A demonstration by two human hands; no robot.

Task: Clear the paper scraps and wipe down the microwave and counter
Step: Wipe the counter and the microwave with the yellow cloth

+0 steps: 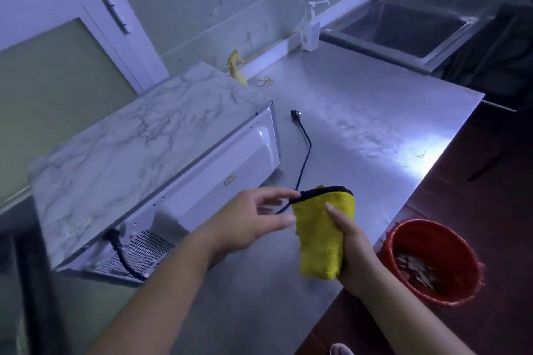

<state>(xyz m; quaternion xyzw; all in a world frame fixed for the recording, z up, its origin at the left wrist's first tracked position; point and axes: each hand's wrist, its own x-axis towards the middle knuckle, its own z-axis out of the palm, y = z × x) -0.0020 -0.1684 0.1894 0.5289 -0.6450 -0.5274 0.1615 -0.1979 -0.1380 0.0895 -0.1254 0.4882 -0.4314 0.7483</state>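
Yellow cloth [320, 236] in hands [253, 222] [357, 251], cord [304, 150] partly behind it

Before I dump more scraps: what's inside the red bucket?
The red bucket holds a pile of brownish scraps at its bottom. Anything beneath the pile is covered.

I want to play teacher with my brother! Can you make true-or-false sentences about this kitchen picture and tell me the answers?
1. The right hand grips a yellow cloth. True.
2. The plug is stuck in a wall socket. False: it lies loose on the counter.
3. The red bucket stands on the counter. False: it is down on the floor, beside the counter's edge.
4. The left hand pinches the cloth's black edge. True.
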